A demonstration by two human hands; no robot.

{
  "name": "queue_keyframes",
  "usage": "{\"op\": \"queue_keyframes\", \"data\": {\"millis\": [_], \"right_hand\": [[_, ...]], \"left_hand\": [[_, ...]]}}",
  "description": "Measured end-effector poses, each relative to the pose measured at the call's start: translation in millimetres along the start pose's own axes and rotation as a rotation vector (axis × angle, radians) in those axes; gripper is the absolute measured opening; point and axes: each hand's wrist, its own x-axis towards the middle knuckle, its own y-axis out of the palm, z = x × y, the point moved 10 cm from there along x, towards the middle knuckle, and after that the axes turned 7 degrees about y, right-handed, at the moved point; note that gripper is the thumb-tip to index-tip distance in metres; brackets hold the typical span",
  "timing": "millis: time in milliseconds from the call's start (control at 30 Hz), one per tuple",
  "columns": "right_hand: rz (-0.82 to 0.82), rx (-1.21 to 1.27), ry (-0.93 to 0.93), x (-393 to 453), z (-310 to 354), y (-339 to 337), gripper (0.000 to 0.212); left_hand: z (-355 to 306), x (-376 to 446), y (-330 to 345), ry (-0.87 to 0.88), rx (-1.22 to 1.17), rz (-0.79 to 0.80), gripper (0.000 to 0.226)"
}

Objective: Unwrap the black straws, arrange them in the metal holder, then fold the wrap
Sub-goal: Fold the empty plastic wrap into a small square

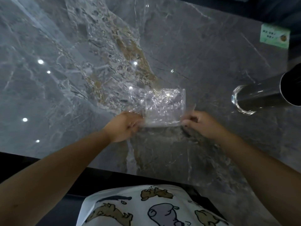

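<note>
A clear, crinkled plastic wrap lies folded into a rough rectangle on the grey marble table, straight in front of me. My left hand pinches its near left corner. My right hand pinches its near right corner with curled fingers. At the right edge of the view stands the shiny metal holder, with the dark bundle of black straws rising out of its top toward the camera. The wrap's near edge runs between my two hands.
A small green card stands at the far right of the table. The table's near edge runs just in front of my body. Ceiling lights reflect as bright spots on the glossy stone.
</note>
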Motion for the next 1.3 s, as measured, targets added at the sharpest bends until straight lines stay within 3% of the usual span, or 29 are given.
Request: {"op": "queue_keyframes", "data": {"millis": [133, 267, 467, 800, 867, 900, 967, 1033, 1133, 1300], "right_hand": [[-0.083, 0.087, 0.082, 12, -2, -8, 0.011], [-0.113, 0.102, 0.170, 20, -8, -8, 0.007], [-0.175, 0.045, 0.240, 29, -9, -8, 0.012], [-0.367, -0.289, 0.315, 30, 1, -18, 0.021], [-0.396, -0.356, 0.319, 29, 3, -19, 0.020], [-0.407, -0.378, 0.319, 29, 4, -20, 0.019], [-0.414, -0.404, 0.318, 30, 4, -19, 0.019], [-0.423, -0.414, 0.319, 30, 4, -20, 0.019], [-0.440, -0.412, 0.317, 28, 6, -22, 0.019], [-0.575, -0.245, 0.217, 5, 17, -24, 0.023]], "left_hand": [[27, -3, -2, -0.285, -0.391, -0.095, 0.018], [45, -1, -20, -0.422, -0.498, -0.349, 0.014], [54, -4, -25, -0.523, -0.308, -0.364, 0.017], [47, 4, -48, -0.592, -0.074, -0.476, 0.047], [33, 2, -63, -0.495, 0.060, -0.597, 0.047], [13, 5, -67, -0.357, 0.187, -0.632, 0.046], [-39, 17, -48, -0.002, 0.421, -0.550, 0.046], [-65, 33, 4, 0.220, 0.587, -0.222, 0.054], [-32, 46, 53, 0.089, 0.739, 0.166, 0.065], [0, 49, 66, 0.007, 0.757, 0.221, 0.069]]}}
